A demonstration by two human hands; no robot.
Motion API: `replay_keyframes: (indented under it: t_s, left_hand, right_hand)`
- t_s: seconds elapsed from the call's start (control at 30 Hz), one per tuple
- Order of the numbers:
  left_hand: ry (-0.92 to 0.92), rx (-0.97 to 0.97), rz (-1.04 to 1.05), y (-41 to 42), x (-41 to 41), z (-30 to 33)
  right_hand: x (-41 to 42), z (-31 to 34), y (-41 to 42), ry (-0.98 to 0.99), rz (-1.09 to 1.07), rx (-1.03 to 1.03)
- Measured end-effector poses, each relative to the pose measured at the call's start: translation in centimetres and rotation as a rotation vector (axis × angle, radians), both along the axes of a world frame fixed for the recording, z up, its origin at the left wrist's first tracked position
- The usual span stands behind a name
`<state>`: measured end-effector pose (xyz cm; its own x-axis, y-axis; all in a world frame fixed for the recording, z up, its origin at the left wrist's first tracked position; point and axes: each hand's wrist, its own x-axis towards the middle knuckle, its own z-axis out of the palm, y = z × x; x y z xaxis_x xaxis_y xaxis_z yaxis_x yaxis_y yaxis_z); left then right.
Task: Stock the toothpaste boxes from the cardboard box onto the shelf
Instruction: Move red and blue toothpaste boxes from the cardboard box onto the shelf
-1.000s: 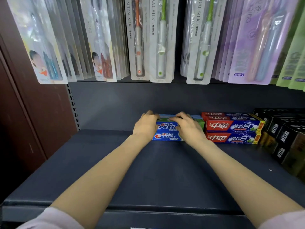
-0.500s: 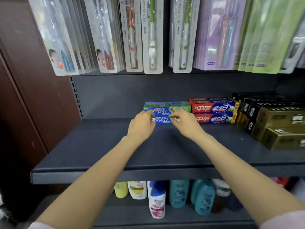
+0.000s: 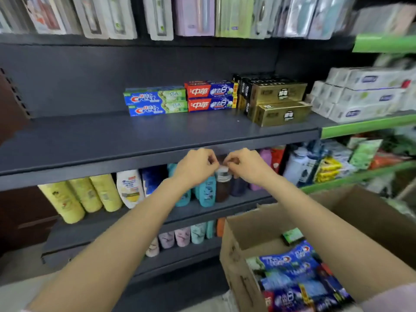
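Meanwhile, left hand and right hand, fingers loosely curled, empty (between loads), hang below shelf; cardboard box stocked.

Head camera looks down, near the shelf.

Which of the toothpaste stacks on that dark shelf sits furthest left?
The blue-and-green Crest boxes, two stacked. The red-and-blue boxes touch their right end, and the gold boxes sit further right.
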<state>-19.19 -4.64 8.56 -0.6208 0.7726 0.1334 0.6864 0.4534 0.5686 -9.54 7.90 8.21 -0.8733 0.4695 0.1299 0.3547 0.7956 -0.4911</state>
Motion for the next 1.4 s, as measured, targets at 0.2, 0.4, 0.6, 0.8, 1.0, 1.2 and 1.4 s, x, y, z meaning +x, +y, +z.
replay_keyframes:
  t_s: [0.2,0.4,0.6,0.8,1.0,1.2,1.4]
  left_hand:
    - [-0.040,-0.151,-0.099,6.5,6.6,-6.3]
    - [-0.130,-0.346,-0.062,13.5,11.5,-14.0]
    - [-0.263,-0.691,-0.022,16.1,15.4,-22.4]
    - [-0.428,-0.860,-0.037,15.6,17.6,-28.9]
    - [-0.293,-0.686,0.056,15.5,18.1,-30.7]
    - [-0.395,-0.433,0.164,14.2,18.3,-27.6]
    - [-0.277,-0.179,0.249,13.3,18.4,-23.3]
  right_hand:
    - [7.9,-6.6,6.0,-0.310,-0.017,0.004]
    - [14.0,-14.9,14.1,-0.562,0.002,-0.047]
    - [17.2,-22.0,19.3,-0.756,0.167,-0.067]
    - [17.3,-27.9,20.1,-0.888,0.329,-0.127]
    - [15.9,-29.3,20.3,-0.917,0.425,-0.007]
    - [16.8,-28.2,19.5,-0.864,0.441,0.130]
    - [17.5,-25.7,19.5,-0.689,0.288,-0.109]
